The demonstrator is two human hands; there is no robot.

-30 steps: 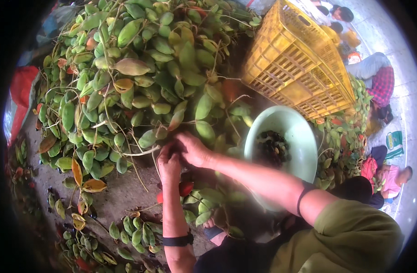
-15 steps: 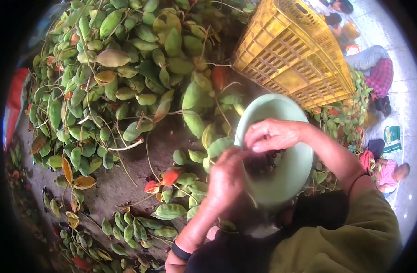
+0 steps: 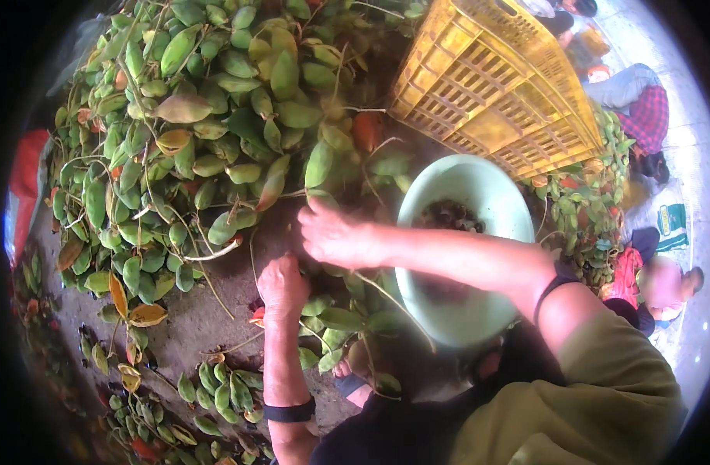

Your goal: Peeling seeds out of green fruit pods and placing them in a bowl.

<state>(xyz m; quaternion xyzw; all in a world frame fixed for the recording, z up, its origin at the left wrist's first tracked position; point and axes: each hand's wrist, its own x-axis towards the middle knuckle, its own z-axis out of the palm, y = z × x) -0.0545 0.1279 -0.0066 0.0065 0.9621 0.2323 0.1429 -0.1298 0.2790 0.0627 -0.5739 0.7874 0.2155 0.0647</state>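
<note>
Side by side over the dark floor, both my hands have curled fingers. My left hand (image 3: pixel 283 287) is closed beside a red-orange split pod (image 3: pixel 258 316); whatever it may grip is hidden. My right hand (image 3: pixel 335 234) is just beyond it, fingers bent together below a hanging green pod (image 3: pixel 318 164); its contents do not show either. The right forearm crosses over a pale green basin (image 3: pixel 512 198) that holds small dark seeds or pieces (image 3: pixel 449 215). Under my hands lie green pods on stems (image 3: pixel 341 319).
A big heap of green pods (image 3: pixel 207 132) fills the far left. Behind the basin a yellow plastic crate (image 3: pixel 498 93) stands tilted, with more pods (image 3: pixel 591 205) to its right. Opened yellow husks (image 3: pixel 145 314) lie at left. Other people (image 3: pixel 646 116) sit along the right.
Both hands have moved left, from the basin to the floor beside the heap. The dark contents of the basin now show better, and my right forearm spans it.
</note>
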